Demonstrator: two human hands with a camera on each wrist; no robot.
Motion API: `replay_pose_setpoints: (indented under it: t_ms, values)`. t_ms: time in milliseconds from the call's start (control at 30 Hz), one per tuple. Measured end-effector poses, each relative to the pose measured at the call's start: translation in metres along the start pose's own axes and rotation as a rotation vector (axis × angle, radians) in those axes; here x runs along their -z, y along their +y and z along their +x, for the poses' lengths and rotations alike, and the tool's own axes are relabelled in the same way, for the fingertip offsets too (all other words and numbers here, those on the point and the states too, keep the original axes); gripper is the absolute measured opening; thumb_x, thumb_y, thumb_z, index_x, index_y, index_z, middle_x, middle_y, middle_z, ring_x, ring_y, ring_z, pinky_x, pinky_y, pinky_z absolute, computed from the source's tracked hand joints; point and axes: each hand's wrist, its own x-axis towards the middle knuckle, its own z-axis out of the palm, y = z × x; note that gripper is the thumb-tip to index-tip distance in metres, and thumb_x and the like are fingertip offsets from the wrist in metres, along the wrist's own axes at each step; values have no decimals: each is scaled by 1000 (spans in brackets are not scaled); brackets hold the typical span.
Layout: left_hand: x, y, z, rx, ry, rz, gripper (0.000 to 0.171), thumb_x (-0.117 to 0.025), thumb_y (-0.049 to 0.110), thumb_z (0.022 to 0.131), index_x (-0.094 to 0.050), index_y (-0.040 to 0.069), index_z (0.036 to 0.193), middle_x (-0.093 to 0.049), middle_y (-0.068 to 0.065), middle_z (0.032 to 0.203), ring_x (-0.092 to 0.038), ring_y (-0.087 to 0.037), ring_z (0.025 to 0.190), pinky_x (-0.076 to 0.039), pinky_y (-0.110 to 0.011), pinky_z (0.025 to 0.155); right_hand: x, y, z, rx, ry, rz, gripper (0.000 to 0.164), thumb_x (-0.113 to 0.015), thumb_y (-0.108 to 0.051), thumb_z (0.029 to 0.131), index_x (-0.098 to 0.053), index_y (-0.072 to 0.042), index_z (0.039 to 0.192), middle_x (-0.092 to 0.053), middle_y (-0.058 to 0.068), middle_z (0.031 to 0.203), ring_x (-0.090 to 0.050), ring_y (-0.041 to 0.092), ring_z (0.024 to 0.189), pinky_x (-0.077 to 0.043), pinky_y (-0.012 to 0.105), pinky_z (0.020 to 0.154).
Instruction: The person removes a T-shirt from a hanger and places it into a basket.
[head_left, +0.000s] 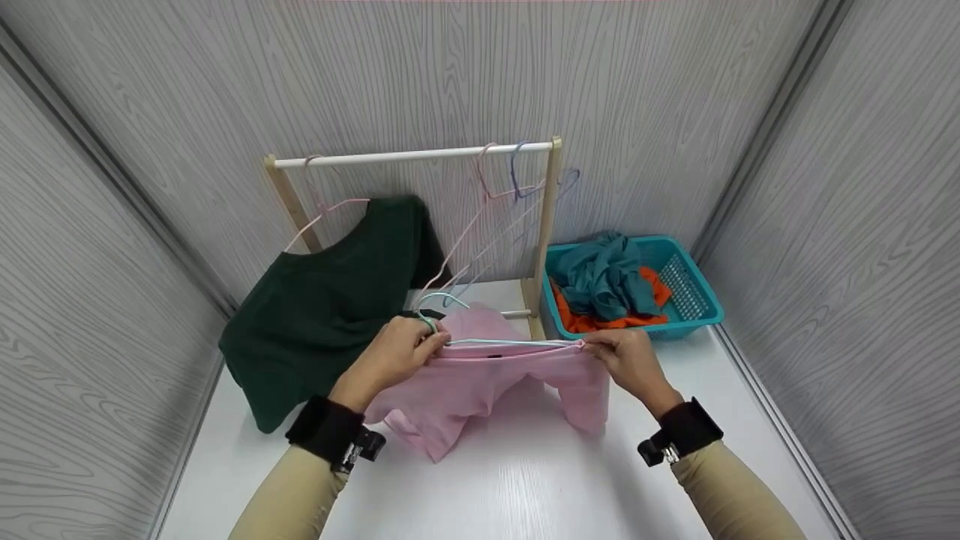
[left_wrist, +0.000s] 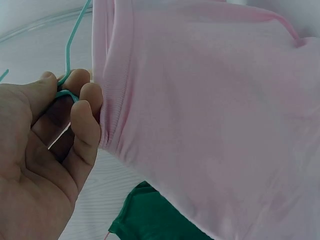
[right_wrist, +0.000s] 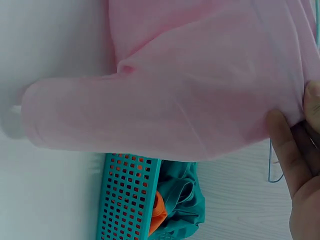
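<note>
A pink shirt (head_left: 480,382) hangs between both hands over the white table, its neckline facing up. Along that neckline runs a light-green wire hanger (head_left: 510,342), one end inside the shirt at the right. My left hand (head_left: 401,349) pinches the hanger near the base of its hook; in the left wrist view the wire (left_wrist: 68,50) passes between thumb and fingers beside the ribbed collar (left_wrist: 120,75). With thumb and fingertips, my right hand (head_left: 626,360) pinches the shirt's edge at the hanger's right end. In the right wrist view a sleeve (right_wrist: 75,112) droops from there.
A rack with a white rail (head_left: 412,156) stands behind, carrying a dark green shirt (head_left: 337,292) on a pink hanger at left. Bare pink (head_left: 480,169) and blue hangers (head_left: 514,169) hang at its right. A teal basket (head_left: 694,296) holds teal (head_left: 607,277) and orange cloth (head_left: 622,322).
</note>
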Motion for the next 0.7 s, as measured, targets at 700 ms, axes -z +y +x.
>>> replay_pose_setpoints:
  t_ms: [700]
  values:
    - [10,0,-9,76,23,-134,27,-56,23,100,-72,9,84,-67,0,73,-57,-8,63,-50,-22,62,-26,5,-8,-177,-18,31,8,-75,-9,83,-77,-6,90,-76,4,83,-67,12,66,-55,22,60]
